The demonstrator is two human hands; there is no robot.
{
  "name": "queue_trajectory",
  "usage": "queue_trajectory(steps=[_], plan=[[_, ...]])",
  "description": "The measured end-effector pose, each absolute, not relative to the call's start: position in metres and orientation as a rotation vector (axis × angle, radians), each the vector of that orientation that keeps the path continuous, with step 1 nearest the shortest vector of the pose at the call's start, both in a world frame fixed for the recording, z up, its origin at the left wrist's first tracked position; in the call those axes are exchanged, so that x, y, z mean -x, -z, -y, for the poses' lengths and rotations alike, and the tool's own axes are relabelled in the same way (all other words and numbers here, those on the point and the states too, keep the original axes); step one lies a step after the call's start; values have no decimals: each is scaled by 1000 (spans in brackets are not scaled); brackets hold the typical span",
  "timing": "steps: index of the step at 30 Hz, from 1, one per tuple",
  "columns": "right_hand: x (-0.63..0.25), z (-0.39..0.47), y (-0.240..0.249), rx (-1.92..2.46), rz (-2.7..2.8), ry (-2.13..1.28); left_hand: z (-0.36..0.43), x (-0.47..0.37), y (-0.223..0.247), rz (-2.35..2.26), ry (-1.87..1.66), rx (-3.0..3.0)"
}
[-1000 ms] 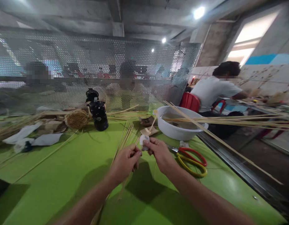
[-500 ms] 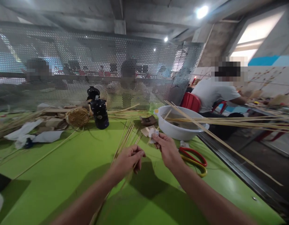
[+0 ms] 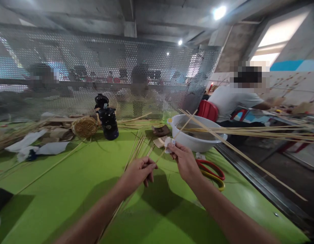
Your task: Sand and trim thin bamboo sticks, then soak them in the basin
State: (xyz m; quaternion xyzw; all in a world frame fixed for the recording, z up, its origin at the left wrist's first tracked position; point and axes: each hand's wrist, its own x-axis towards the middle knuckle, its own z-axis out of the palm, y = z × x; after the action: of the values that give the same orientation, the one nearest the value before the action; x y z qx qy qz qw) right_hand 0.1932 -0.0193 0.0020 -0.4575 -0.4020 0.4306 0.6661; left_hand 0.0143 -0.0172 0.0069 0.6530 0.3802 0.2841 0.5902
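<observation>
Between my hands runs a thin pale strip (image 3: pixel 160 156), which looks like cane or bamboo, slanting up toward the basin. My left hand (image 3: pixel 143 169) pinches its lower end between thumb and fingers. In my right hand (image 3: pixel 181 157) is a crumpled white tissue (image 3: pixel 169 145), closed around the strip farther up. Several loose strips (image 3: pixel 137 149) lie on the green table (image 3: pixel 83 176) behind and under my left hand. Just right of my right wrist lie scissors (image 3: pixel 215 169) with one red and one yellow handle; their blades are hidden.
A white basin (image 3: pixel 195 140) of water stands at the right edge, long strips (image 3: pixel 248 130) jutting past it. A black bottle (image 3: pixel 108 122), a small woven basket (image 3: pixel 84 127) and paper scraps (image 3: pixel 52 148) sit at the back left. A person (image 3: pixel 233 98) sits beyond, at right.
The strip now shows clearly between my hands, its far end rising over the basin. My right hand with the tissue has shifted slightly to the right; my left hand has barely moved.
</observation>
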Motion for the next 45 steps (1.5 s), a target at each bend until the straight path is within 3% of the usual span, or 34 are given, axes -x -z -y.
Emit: queue_trajectory(steps=[38,45], plan=[[-172,33,2,1107,1114,-1130,16,-14,3,-909,-730,-1558],[-189,20,4,962,891,-1082,17,-10,-4,-735,-611,-1348]])
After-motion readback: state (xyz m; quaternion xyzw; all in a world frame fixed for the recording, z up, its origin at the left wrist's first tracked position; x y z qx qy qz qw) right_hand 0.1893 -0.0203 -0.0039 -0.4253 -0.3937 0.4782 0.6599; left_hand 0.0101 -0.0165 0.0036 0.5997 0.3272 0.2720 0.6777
